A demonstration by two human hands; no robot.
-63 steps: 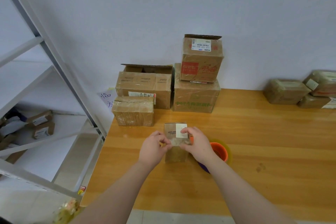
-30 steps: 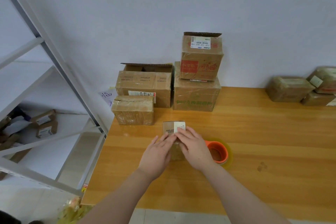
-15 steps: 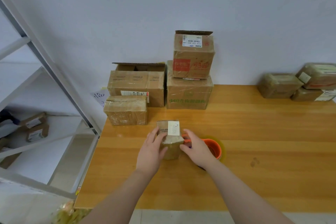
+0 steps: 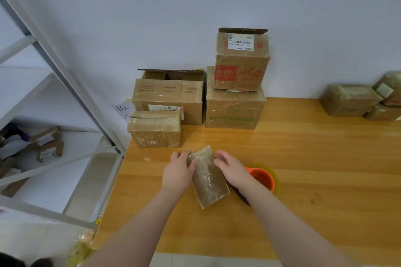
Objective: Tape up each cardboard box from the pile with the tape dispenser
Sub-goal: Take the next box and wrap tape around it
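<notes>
A small tape-wrapped cardboard box (image 4: pixel 208 180) is tilted over on the wooden table (image 4: pixel 303 169) near its front left. My left hand (image 4: pixel 179 171) grips its left side with curled fingers. My right hand (image 4: pixel 231 169) holds its right upper edge, fingers bent. The orange tape dispenser (image 4: pixel 262 179) with its yellowish roll lies just right of my right wrist, partly hidden by it. The pile stands at the back: a taped flat box (image 4: pixel 155 131), an open-topped box (image 4: pixel 169 97), a green-printed box (image 4: pixel 234 110) and a red-printed box (image 4: pixel 242 60) stacked on it.
Wrapped boxes (image 4: pixel 349 99) lie at the table's far right against the wall. A grey metal shelf rack (image 4: pixel 65 76) stands to the left, with small parcels (image 4: pixel 47 143) on a lower shelf. The table's left edge runs beside the rack.
The small box stood upright with its white label facing me; both hands have tipped and turned it so a plain taped face shows. The tape dispenser has stayed on the table.
</notes>
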